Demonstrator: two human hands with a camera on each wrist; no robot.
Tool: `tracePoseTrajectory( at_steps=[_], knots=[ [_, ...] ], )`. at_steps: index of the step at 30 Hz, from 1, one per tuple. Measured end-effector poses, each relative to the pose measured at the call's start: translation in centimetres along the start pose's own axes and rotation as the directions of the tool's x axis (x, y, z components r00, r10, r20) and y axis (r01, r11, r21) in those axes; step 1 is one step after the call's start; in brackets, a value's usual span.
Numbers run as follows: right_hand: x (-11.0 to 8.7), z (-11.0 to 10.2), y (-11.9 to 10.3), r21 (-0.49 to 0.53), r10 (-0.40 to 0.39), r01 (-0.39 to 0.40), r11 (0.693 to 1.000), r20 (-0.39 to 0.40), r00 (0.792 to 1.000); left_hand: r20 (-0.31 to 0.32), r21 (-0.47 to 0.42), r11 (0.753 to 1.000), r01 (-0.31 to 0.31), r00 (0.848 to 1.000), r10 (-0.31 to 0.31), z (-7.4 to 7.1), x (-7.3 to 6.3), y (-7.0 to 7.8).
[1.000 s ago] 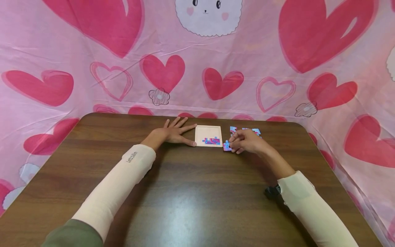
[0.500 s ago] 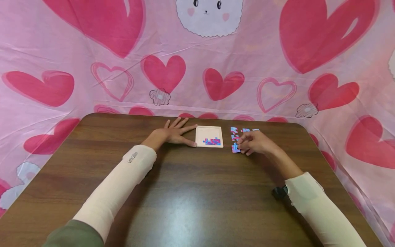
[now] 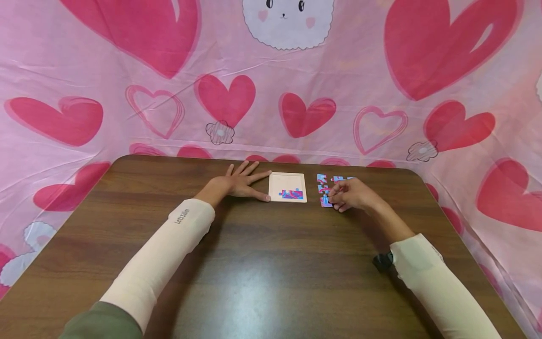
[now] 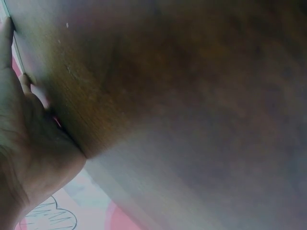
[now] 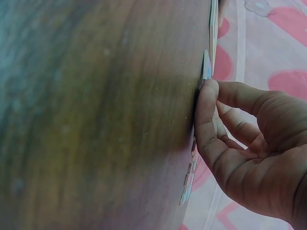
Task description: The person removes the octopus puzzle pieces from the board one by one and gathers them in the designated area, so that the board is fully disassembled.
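Observation:
My left hand [image 3: 240, 182] lies on the table with its fingers spread, thumb and forefinger touching the left edge of a square wooden puzzle frame [image 3: 279, 181]. Inside that frame, joined jigsaw pieces [image 3: 292, 194] in blue, pink and purple sit along the lower right. To the right of the frame, my right hand [image 3: 349, 194] pinches a jigsaw piece [image 3: 325, 202] between thumb and fingertips. In the right wrist view the pinched piece [image 5: 206, 66] is seen edge-on, tilted up a little at the table surface.
Several loose jigsaw pieces [image 3: 322, 178] lie on the brown wooden table [image 3: 254, 263] behind and beside the right hand, partly hidden by it. A pink cloth [image 3: 296, 70] with hearts hangs behind the table's far edge.
My right hand has moved right, away from the wooden frame, taking the pinched jigsaw piece to the loose ones. The left hand stays where it was.

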State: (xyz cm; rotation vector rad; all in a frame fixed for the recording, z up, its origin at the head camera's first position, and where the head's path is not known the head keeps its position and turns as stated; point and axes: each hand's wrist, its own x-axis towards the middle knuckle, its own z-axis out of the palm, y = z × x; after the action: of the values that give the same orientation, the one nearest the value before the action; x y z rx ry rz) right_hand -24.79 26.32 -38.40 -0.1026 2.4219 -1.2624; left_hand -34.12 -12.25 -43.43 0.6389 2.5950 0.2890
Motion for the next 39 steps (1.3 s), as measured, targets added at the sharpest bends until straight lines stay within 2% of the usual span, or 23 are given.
tracePoseTrajectory(
  at_steps=[7, 17, 23, 30, 33, 39],
  knots=[
    [0.2, 0.1, -0.1, -0.012, -0.008, 0.008, 1.0, -0.016, 1.0, -0.022, -0.023, 0.999, -0.025, 0.999, 0.024, -0.2, -1.0, 0.6],
    [0.8, 0.9, -1.1, -0.025, -0.096, 0.095, 0.995, -0.033, 0.995, -0.022, -0.014, 1.0, -0.01, 1.0, 0.009, 0.2, 0.0, -0.1],
    [1.9, 1.8, -1.7, 0.014, -0.126, 0.126, 0.992, -0.016, 0.992, -0.024, -0.012, 1.0, -0.012, 1.0, 0.012, 0.0, -0.9, 0.5],
    [3.0, 2.9, -2.5, 0.009, -0.147, 0.147, 0.989, 0.001, 0.989, -0.031, -0.029, 0.999, -0.03, 0.999, 0.029, -0.8, -2.7, 1.9],
    [3.3, 3.4, -3.0, 0.012, -0.171, 0.17, 0.985, 0.02, 0.985, -0.027, -0.033, 0.999, -0.031, 0.999, 0.03, -0.9, -2.9, 2.1],
    [4.2, 4.5, -3.8, 0.059, -0.203, 0.2, 0.978, 0.049, 0.978, -0.024, -0.015, 1.0, -0.007, 1.0, 0.006, -0.5, -2.1, 1.6]
  ],
)
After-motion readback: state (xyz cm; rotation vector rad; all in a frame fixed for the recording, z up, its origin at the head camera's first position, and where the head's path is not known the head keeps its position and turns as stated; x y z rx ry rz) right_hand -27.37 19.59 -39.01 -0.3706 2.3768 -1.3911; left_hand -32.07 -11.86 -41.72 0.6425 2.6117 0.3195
